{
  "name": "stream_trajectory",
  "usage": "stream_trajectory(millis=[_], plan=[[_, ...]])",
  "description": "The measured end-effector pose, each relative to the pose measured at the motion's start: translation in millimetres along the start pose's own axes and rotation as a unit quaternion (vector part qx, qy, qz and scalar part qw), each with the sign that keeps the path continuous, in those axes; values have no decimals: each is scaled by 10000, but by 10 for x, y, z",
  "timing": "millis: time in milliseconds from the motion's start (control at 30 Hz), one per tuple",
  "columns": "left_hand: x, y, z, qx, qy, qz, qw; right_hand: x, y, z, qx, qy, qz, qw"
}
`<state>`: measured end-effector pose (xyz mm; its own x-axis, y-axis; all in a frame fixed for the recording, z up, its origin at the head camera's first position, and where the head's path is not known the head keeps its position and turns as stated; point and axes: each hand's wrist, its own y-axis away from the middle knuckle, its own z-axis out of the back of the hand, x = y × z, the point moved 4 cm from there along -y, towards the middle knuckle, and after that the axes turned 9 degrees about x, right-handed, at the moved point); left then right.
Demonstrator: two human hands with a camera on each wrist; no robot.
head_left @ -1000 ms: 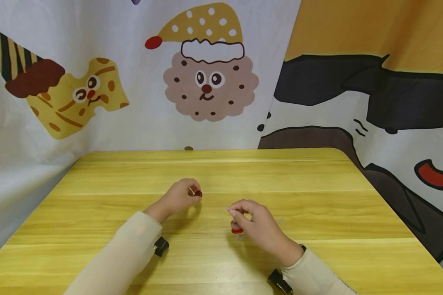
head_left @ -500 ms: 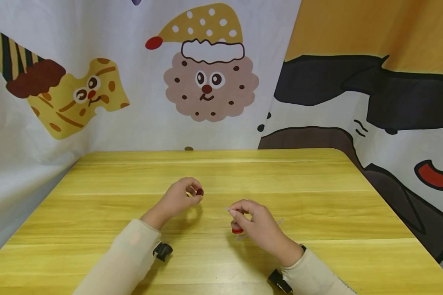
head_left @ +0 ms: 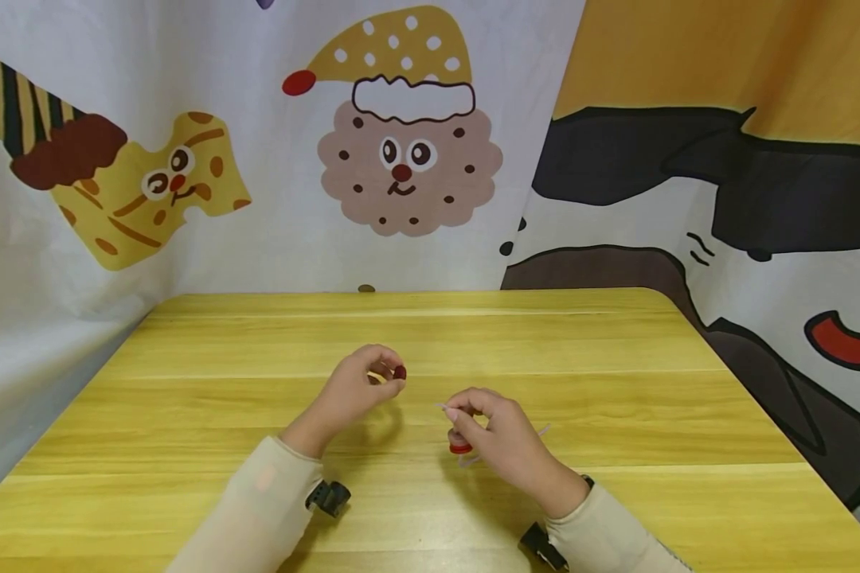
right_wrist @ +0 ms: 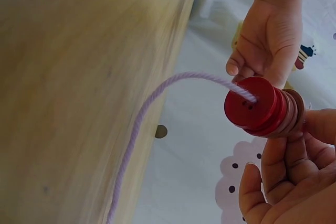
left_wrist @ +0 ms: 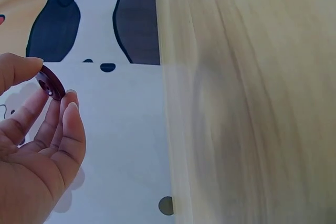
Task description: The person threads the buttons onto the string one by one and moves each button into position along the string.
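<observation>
My left hand (head_left: 347,394) pinches a dark red button (left_wrist: 51,83) on edge between thumb and fingers, up off the table. To its right, my right hand (head_left: 505,442) pinches a pale purple cord (right_wrist: 137,121) close to one end, and a short tip sticks out past the fingertips. Several buttons are threaded on that cord in a stack (right_wrist: 249,107), bright red at one end and shading to pink and brown. This stack hangs just below the right thumb in the head view. The dark red button and the cord tip are apart.
A wooden table (head_left: 416,517) lies under both hands. Behind it hangs a white cloth (head_left: 272,247) printed with cartoon figures. Black wrist devices, such as the left one (head_left: 330,499), sit by each beige sleeve.
My left hand has shifted slightly right with the dark red button, which has turned and now sits nearer the fingertips. The right hand, cord and button stack have stayed still.
</observation>
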<state>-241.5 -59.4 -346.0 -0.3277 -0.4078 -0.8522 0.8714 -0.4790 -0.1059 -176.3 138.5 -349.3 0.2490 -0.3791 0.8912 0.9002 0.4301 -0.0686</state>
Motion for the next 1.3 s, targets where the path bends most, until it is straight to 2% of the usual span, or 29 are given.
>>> stream_trajectory(millis=[300,867,1300], plan=[[-38,22,-64,-19,109,-61,9999,-1,-3,-3,-7,-6,20,10000],[-154,74,-177,193,379,-379,9984,38,-1,-7,-40,-17,191,9998],[-183,104,-238,317,520,-438,9972,5,-15,-21,-127,-53,40,9999]])
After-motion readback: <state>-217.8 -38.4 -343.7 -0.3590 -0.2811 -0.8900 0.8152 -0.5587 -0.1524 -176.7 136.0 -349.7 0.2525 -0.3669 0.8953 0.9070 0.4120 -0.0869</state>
